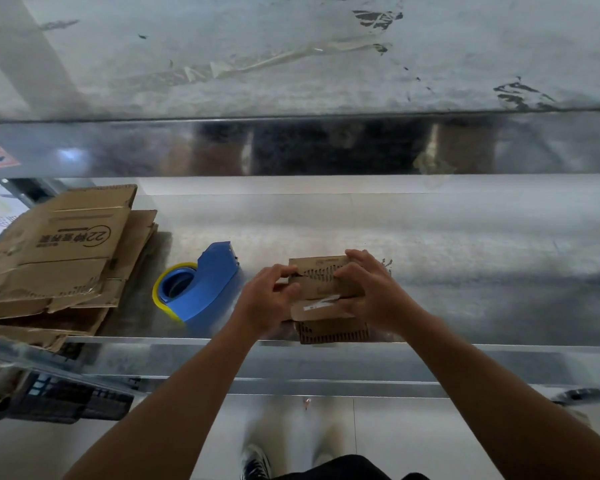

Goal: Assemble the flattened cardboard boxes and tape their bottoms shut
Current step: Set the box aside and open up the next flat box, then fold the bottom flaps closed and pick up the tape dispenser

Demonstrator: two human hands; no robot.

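Head camera looks down on a small cardboard box [328,287] at the near edge of the metal tabletop [465,271]. The left hand [267,303] pinches its 9 o'clock side and the right hand [371,292] has a curled grip over its 3 o'clock side, likely to square it and fold the flaps. It is brown and worn, with perforated strips and a white label scrap; at its 9 o'clock, handy for sealing, sits the blue tape dispenser [205,285], with the stack of flattened boxes [66,258] beyond.

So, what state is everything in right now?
small box: partly folded, held by both hands
left hand: grips the box's left end
right hand: grips its right end
flattened boxes: stacked flat, untouched
tape dispenser: lying on the table, unheld
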